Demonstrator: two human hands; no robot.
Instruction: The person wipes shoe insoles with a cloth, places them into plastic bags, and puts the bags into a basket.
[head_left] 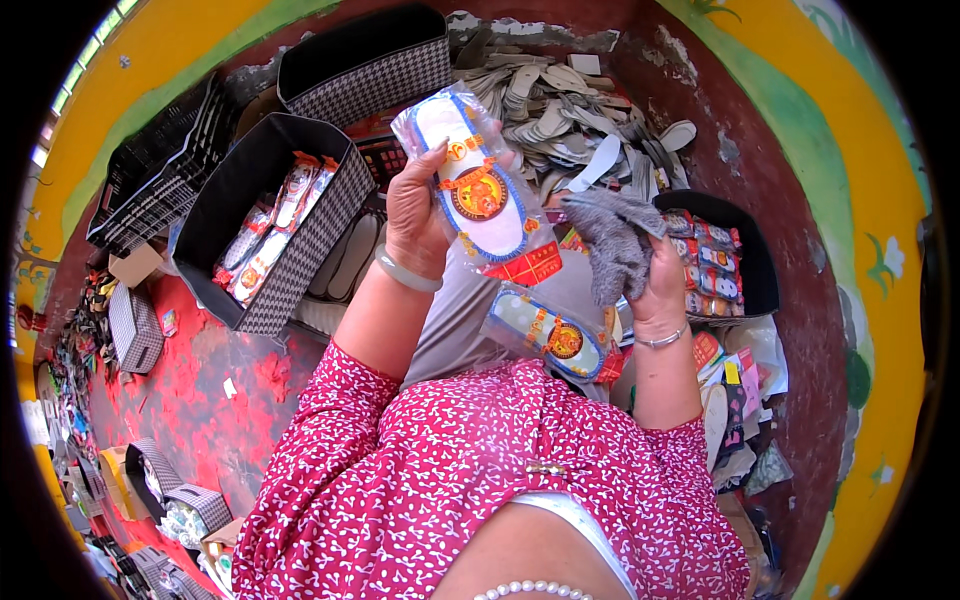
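Left hand (418, 215) raised, fingers clamped on the edge of a clear plastic packet with a white blue-edged insole and a round orange-red label (478, 190), packet tilted, held up at picture centre above the lap. Red rectangular label strip at the packet's lower end. Right hand (655, 290) fingers clenched around a grey fuzzy insole (612, 240), no wrapper on it, just right of the packet. A second clear packet of the same kind, white insole with round orange label (550, 335), lies on the lap below both hands, so 2 packets near the hands. Pale green bangle on left wrist, silver bangle on right.

Containers: black open fabric bin with houndstooth sides (270, 215) left of the left hand, holds several packed insoles with orange-red labels, roughly 5, exact count unclear. Second houndstooth bin (365, 65) behind it, contents cannot tell. Black bin at right (745, 265) packed with small red-and-blue labelled packets, too many and too small to count. Black plastic crate (160, 170) far left. Big loose pile of bare white and grey insoles (580, 115) at top centre on the floor. Red patterned floor (210, 400) at lower left, more small houndstooth boxes there
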